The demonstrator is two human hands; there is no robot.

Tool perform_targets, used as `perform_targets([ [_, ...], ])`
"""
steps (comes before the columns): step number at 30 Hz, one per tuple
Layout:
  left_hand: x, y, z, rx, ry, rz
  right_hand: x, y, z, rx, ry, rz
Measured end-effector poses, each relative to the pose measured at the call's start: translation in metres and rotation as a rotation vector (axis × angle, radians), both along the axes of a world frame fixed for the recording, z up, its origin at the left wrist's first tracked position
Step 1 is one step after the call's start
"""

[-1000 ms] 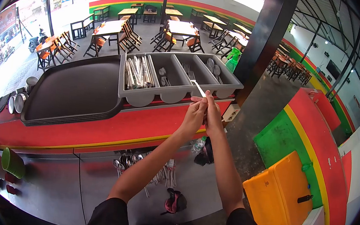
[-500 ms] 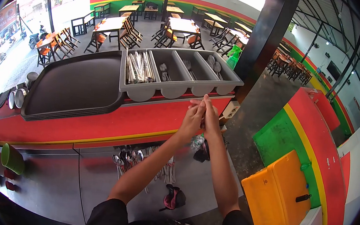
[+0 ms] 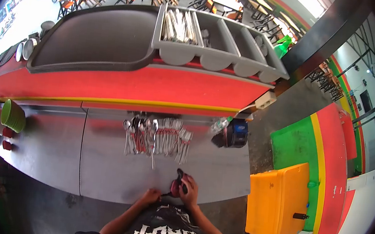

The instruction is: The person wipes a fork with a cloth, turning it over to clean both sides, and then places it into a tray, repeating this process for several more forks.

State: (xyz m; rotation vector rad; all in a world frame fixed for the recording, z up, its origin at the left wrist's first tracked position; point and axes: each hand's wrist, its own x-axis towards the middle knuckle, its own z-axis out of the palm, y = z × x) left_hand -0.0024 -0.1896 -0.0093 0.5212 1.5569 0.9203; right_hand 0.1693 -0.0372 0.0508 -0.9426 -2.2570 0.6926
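Note:
At the near edge of the grey counter, my right hand (image 3: pixel 189 191) is closed on a small pink and black pouch (image 3: pixel 175 187). Just left of it, my left hand (image 3: pixel 151 196) is closed by the pouch's dark strap; whether it grips the strap is too small to tell. Beyond my hands, spoons (image 3: pixel 140 130) and forks (image 3: pixel 184 142) lie in rows on the counter. A grey cutlery tray (image 3: pixel 221 56) stands on the red ledge, with wrapped cutlery in its left compartment and loose pieces in others.
Black serving trays (image 3: pixel 99 39) are stacked left of the cutlery tray. A clear bottle (image 3: pixel 220 125) and a dark blue bag (image 3: pixel 236 133) sit at the counter's right. Green cups (image 3: pixel 13 116) stand far left. An orange box (image 3: pixel 279 204) is at right, beside a dark pillar (image 3: pixel 328 36).
My hands have come down from in front of the cutlery tray, where they were clasped together, to the pouch. They are now apart. The view has tilted down.

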Motion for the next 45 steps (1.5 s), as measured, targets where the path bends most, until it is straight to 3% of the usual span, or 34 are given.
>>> perform_targets([
  [2,-0.023,0.000,0.004,-0.022,0.047,-0.023,-0.005,0.004,0.005,0.018,-0.033,-0.047],
  [4,-0.043,0.033,0.042,-0.035,0.075,0.023,-0.011,0.009,0.003,0.053,-0.044,-0.106],
  [8,-0.051,0.115,0.029,0.202,0.125,0.186,-0.018,0.011,0.001,0.109,-0.044,-0.205],
  [10,-0.043,0.167,0.060,0.041,0.293,-0.042,-0.014,0.015,0.001,0.115,-0.036,-0.226],
  [14,0.003,0.194,0.038,0.018,0.913,-0.009,-0.012,0.017,-0.001,0.099,-0.052,-0.234],
  [20,0.017,0.190,0.024,0.098,0.922,0.188,-0.009,0.020,0.001,0.081,-0.095,-0.246],
  [35,0.008,0.181,0.027,0.124,0.942,0.053,-0.008,0.020,-0.001,0.096,-0.074,-0.240],
  [41,-0.010,0.167,0.013,0.395,0.875,0.068,-0.009,0.017,0.003,0.095,-0.057,-0.240],
  [45,-0.018,0.154,0.009,0.405,0.698,0.082,-0.009,0.016,0.002,0.083,-0.052,-0.243],
])
